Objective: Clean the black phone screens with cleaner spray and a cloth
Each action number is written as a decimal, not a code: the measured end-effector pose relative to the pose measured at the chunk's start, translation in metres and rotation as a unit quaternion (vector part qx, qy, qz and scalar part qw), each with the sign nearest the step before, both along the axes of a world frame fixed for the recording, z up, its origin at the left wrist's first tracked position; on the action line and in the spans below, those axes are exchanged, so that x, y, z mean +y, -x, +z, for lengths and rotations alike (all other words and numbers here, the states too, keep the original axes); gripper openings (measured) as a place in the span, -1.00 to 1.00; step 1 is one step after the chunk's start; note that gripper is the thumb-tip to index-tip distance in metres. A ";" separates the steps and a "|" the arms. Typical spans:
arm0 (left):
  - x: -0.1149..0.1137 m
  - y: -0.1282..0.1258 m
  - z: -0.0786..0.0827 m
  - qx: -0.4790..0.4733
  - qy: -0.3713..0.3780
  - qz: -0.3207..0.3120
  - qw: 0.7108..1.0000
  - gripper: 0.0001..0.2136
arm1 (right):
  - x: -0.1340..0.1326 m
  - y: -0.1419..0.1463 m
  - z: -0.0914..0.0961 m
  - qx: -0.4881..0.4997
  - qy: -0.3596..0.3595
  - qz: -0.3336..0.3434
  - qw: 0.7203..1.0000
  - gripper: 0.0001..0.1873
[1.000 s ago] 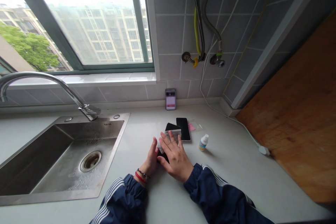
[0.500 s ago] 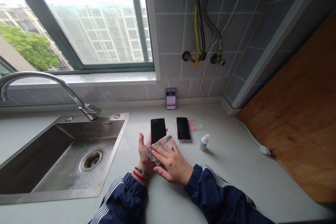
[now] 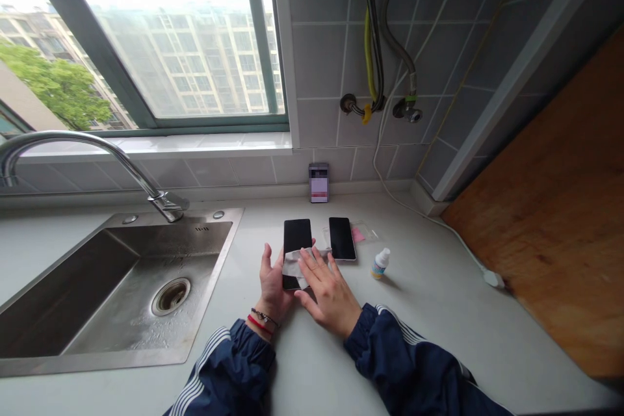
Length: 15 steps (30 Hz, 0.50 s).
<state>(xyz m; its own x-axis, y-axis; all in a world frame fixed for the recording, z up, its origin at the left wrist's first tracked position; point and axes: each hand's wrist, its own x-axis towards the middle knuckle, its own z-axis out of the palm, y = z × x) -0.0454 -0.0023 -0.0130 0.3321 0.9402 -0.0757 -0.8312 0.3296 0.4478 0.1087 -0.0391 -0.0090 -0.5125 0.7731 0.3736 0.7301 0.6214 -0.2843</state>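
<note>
My left hand (image 3: 273, 283) stands on its edge against the left side of a black smartphone (image 3: 297, 237), which lies screen up on the white counter (image 3: 439, 338). A grey-white wiping cloth (image 3: 295, 263) covers the phone's lower half. My right hand (image 3: 324, 286) rests on that cloth with its fingers spread, hiding part of the phone's lower end. To the right lies a second black smartphone (image 3: 342, 238), untouched by either hand.
A clear plastic packet (image 3: 365, 233) with a pink tag and a small white bottle (image 3: 380, 264) stand right of the phones. A small box (image 3: 318, 182) leans against the tiled wall. Left sits a steel sink (image 3: 170, 227) with a faucet (image 3: 166, 205); right, a wooden board (image 3: 536, 208).
The first phone has turned from a slant to straight and sits flat. The cloth and my right hand have slid up its screen, and my left hand has risen slightly along its edge.
</note>
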 end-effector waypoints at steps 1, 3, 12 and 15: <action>0.000 -0.001 0.000 0.007 0.007 -0.005 1.000 -0.24 | 0.001 0.000 -0.001 0.001 -0.003 -0.010 1.000 -0.32; -0.002 -0.004 0.001 0.022 0.021 -0.022 0.999 -0.25 | 0.003 -0.002 -0.002 0.007 -0.008 -0.027 1.000 -0.27; -0.010 -0.006 0.002 0.077 0.008 -0.158 0.984 -0.30 | 0.021 -0.020 -0.001 0.045 -0.020 -0.143 0.988 -0.20; -0.013 -0.007 0.004 0.113 0.006 -0.172 0.979 -0.28 | 0.023 -0.023 0.000 0.053 -0.027 -0.137 0.989 -0.22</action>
